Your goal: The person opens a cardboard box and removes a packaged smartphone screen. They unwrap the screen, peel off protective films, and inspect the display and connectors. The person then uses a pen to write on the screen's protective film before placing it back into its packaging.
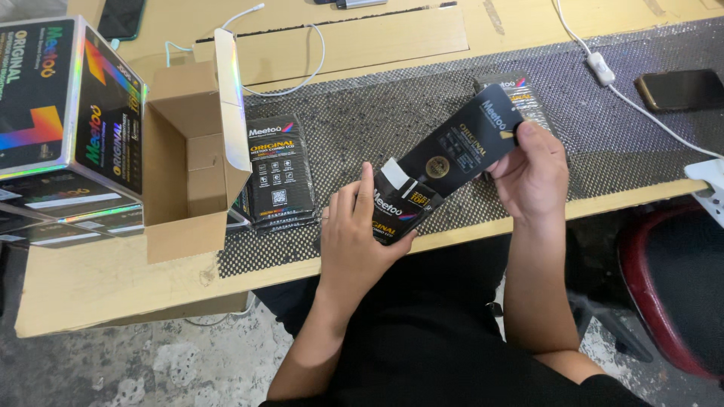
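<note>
My left hand (360, 240) grips the lower end of a slim black printed packet (404, 205), thumb across its front. My right hand (532, 172) pinches the upper end of a long black card insert (461, 148) that slants up and to the right out of the packet's open top. A white tab shows at the packet's mouth. Both are held just above the front edge of the black dotted mat (603, 143).
A stack of flat black packets (280, 175) lies on the mat to the left, another packet (522, 92) lies behind my right hand. An open cardboard box (188, 158) and shiny printed cartons (68, 113) stand at the left. A dark phone (680, 89) and white cable (603, 71) are at right.
</note>
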